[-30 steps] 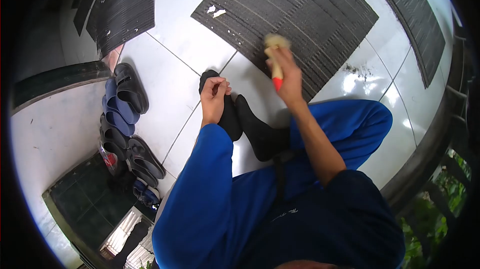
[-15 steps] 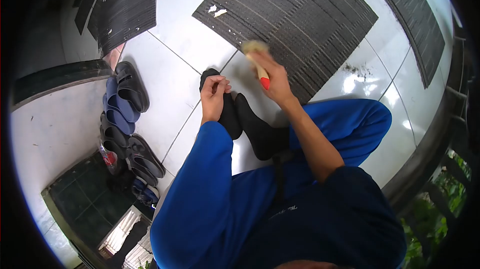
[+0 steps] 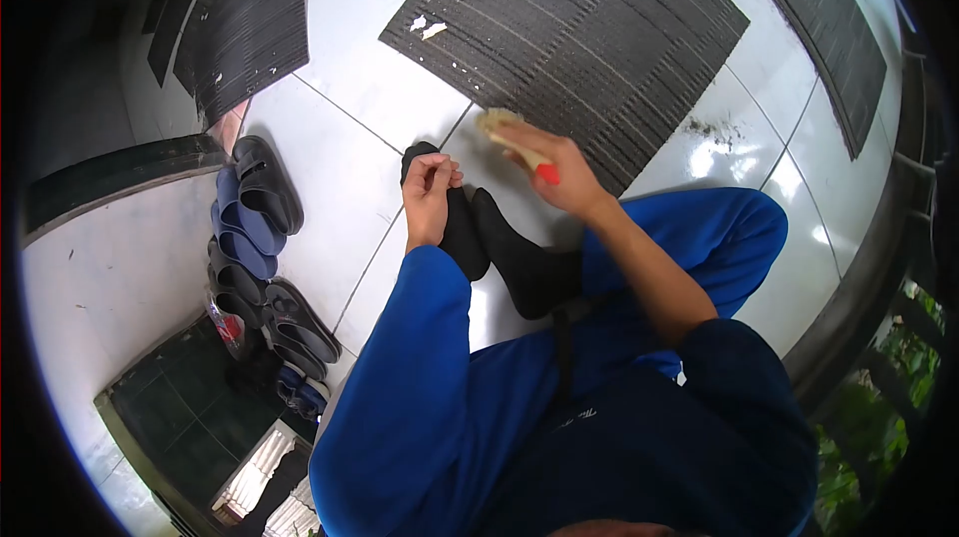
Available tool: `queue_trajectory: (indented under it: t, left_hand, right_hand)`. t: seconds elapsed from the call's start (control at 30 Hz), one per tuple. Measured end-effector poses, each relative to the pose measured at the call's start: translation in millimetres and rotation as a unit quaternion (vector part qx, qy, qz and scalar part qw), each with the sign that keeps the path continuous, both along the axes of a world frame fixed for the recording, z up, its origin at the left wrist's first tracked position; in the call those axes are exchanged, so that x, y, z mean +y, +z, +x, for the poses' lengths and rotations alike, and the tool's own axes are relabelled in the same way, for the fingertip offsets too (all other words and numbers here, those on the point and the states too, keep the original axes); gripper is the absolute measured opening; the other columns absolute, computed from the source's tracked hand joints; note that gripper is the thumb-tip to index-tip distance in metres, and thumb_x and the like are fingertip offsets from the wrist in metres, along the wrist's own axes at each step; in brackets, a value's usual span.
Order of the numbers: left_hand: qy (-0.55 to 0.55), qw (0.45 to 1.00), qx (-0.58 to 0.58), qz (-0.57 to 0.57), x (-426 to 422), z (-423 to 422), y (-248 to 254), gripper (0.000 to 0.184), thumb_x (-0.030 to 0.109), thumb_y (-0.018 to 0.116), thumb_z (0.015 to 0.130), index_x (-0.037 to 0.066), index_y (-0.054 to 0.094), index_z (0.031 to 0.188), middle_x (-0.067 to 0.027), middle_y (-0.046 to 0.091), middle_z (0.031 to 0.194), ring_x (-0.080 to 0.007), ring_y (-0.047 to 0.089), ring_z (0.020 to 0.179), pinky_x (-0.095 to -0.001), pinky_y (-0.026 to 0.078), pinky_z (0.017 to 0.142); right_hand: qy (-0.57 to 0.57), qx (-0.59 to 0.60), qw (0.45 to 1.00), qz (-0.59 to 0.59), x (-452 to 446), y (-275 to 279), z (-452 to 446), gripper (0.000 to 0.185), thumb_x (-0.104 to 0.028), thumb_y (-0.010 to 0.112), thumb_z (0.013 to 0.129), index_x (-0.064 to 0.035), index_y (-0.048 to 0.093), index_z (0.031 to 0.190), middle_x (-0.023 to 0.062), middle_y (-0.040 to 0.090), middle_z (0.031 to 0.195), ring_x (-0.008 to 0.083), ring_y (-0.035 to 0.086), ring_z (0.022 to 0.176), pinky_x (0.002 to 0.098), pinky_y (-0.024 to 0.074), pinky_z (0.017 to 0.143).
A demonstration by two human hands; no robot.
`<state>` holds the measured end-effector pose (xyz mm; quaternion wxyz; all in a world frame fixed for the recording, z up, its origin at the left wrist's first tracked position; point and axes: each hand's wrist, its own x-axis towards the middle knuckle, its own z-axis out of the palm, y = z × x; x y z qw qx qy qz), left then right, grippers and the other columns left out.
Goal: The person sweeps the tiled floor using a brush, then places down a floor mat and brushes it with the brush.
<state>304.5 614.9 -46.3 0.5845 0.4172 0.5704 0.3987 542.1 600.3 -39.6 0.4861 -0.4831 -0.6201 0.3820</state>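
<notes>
My right hand point(image 3: 564, 169) is closed around a brush with pale bristles point(image 3: 494, 123), a light wooden handle and a red handle end point(image 3: 546, 174). Its bristle end points up and left, over the tiles by the near edge of the large dark mat point(image 3: 579, 27). Over the black-socked left foot point(image 3: 462, 237), my left hand point(image 3: 430, 197) has its fingers curled in toward the thumb. Whatever those fingers may hold is hidden. The right foot, also in a black sock point(image 3: 524, 272), rests beside the left one.
White tiles point(image 3: 350, 197) make up the floor. Several sandals and slippers point(image 3: 268, 187) line the left wall, with a plastic bottle point(image 3: 228, 327) near them. Smaller mats lie at upper left point(image 3: 250, 27) and right point(image 3: 829, 32). White scraps point(image 3: 433, 30) and dark dirt point(image 3: 714, 132) are scattered about.
My right hand has shifted slightly right and down, and the brush is tilted flatter, its bristles lower and a little left. My left hand stays in place over the foot.
</notes>
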Motion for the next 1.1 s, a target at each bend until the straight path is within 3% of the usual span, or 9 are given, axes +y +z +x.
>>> queue_trajectory:
  t: [0.23,0.37,0.47,0.6,0.73,0.9,0.97,1.03,1.1]
  left_hand:
    - [0.020,1.000,-0.003,0.001,-5,-4,0,0.008,0.009,0.058,0.100,0.004,0.061,0.106,-0.0074,0.066,0.096,-0.0151,0.062,0.084,-0.0284,0.050,0.078]
    - [0.011,1.000,0.003,0.002,0,-1,-3,0.009,0.010,0.059,0.099,0.004,0.061,0.106,-0.0077,0.066,0.096,-0.0155,0.062,0.084,-0.0285,0.051,0.078]
    - [0.000,1.000,0.016,0.006,2,1,-1,0.009,0.010,0.059,0.099,0.004,0.061,0.106,-0.0080,0.066,0.096,-0.0152,0.062,0.083,-0.0287,0.051,0.078]
    - [0.015,1.000,0.018,-0.001,-2,0,1,0.006,0.007,0.058,0.100,0.004,0.061,0.104,-0.0077,0.066,0.095,-0.0146,0.062,0.082,-0.0286,0.052,0.077]
    - [0.026,0.999,-0.021,-0.007,-2,-6,-3,0.006,0.007,0.058,0.100,0.004,0.060,0.104,-0.0076,0.066,0.096,-0.0145,0.062,0.082,-0.0282,0.052,0.076]
    - [-0.004,1.000,0.014,0.002,-1,-1,0,0.009,0.011,0.059,0.100,0.004,0.061,0.106,-0.0073,0.065,0.097,-0.0148,0.062,0.085,-0.0281,0.050,0.079]
    - [0.002,1.000,0.024,0.001,-2,-1,3,0.007,0.010,0.058,0.101,0.005,0.061,0.105,-0.0070,0.065,0.096,-0.0142,0.062,0.084,-0.0277,0.051,0.079]
    - [0.010,1.000,0.007,0.001,-4,-4,3,0.008,0.010,0.058,0.101,0.005,0.061,0.105,-0.0069,0.065,0.096,-0.0141,0.061,0.084,-0.0278,0.051,0.079]
    - [0.019,1.000,-0.008,0.002,-4,-6,2,0.007,0.011,0.058,0.101,0.005,0.061,0.105,-0.0066,0.065,0.097,-0.0139,0.061,0.084,-0.0279,0.051,0.078]
  right_hand:
    - [-0.256,-0.213,0.943,-0.006,-17,0,48,0.044,0.008,0.063,0.085,-0.0043,0.064,0.127,0.0236,0.060,0.132,0.0392,0.055,0.128,0.0425,0.0450,0.107]
    - [0.039,-0.160,0.985,-0.043,-63,0,2,0.052,-0.004,0.063,0.084,-0.0128,0.060,0.135,0.0209,0.053,0.141,0.0413,0.046,0.136,0.0450,0.0413,0.111]
    - [0.071,0.031,0.997,-0.014,-59,11,24,0.052,-0.002,0.061,0.085,-0.0097,0.058,0.137,0.0210,0.058,0.136,0.0407,0.046,0.136,0.0451,0.0404,0.112]
    - [-0.271,-0.122,0.955,-0.014,-46,16,63,0.039,0.006,0.061,0.091,-0.0038,0.063,0.129,0.0214,0.060,0.135,0.0339,0.054,0.132,0.0376,0.0421,0.111]
    - [-0.065,-0.212,0.975,-0.028,-76,9,42,0.046,-0.004,0.069,0.085,-0.0090,0.062,0.130,0.0238,0.056,0.137,0.0421,0.052,0.128,0.0430,0.0458,0.106]
    - [0.004,-0.005,0.992,-0.123,-58,21,43,0.040,-0.010,0.065,0.094,-0.0049,0.059,0.133,0.0182,0.066,0.126,0.0287,0.065,0.116,0.0335,0.0501,0.100]
    - [-0.078,0.160,0.965,-0.192,-46,3,70,0.032,-0.014,0.063,0.099,0.0001,0.062,0.127,0.0046,0.069,0.109,0.0092,0.063,0.092,0.0254,0.0520,0.081]
    - [-0.158,0.142,0.966,-0.145,-26,-3,114,0.029,-0.015,0.062,0.100,-0.0008,0.063,0.125,0.0048,0.070,0.107,0.0103,0.064,0.090,0.0263,0.0522,0.076]
    - [-0.273,-0.155,0.948,-0.060,-12,21,156,0.024,-0.016,0.059,0.101,-0.0024,0.067,0.119,0.0111,0.074,0.106,0.0144,0.069,0.095,0.0292,0.0533,0.081]
